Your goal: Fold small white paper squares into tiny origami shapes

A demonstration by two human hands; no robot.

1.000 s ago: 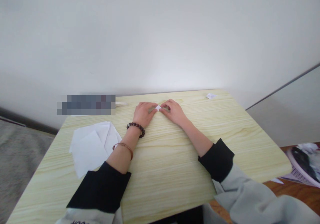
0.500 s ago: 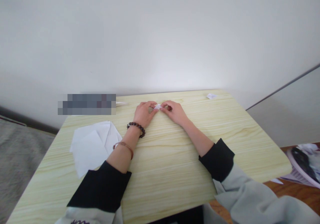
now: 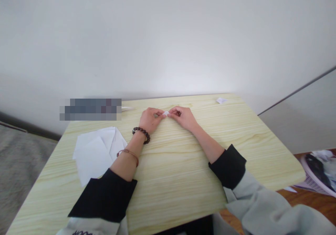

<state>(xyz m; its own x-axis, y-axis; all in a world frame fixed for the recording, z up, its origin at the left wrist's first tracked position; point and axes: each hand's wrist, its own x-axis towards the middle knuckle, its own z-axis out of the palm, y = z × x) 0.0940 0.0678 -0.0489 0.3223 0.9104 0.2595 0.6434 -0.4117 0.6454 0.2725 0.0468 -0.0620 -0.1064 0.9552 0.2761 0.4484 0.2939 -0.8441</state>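
Observation:
Between my two hands is a small folded piece of white paper (image 3: 166,113), mostly covered by fingertips. My left hand (image 3: 151,119) pinches its left side between thumb and fingers; dark beads circle that wrist. From the other side my right hand (image 3: 184,117) grips the right end in the same sort of pinch. Both hands stay low over the far middle of the wooden table (image 3: 183,172). Loose white paper sheets (image 3: 93,158) overlap in a pile beside my left forearm.
Another small folded paper (image 3: 222,100) lies near the table's far right corner. A blurred-out dark object (image 3: 90,109) sits at the far left edge. The wall (image 3: 168,39) rises right behind the table. A filled lilac basket (image 3: 312,179) stands on the floor at right.
My left hand has shifted slightly to the left and its fingers have lowered. Less of the folded paper shows between the fingertips. My right hand has barely moved.

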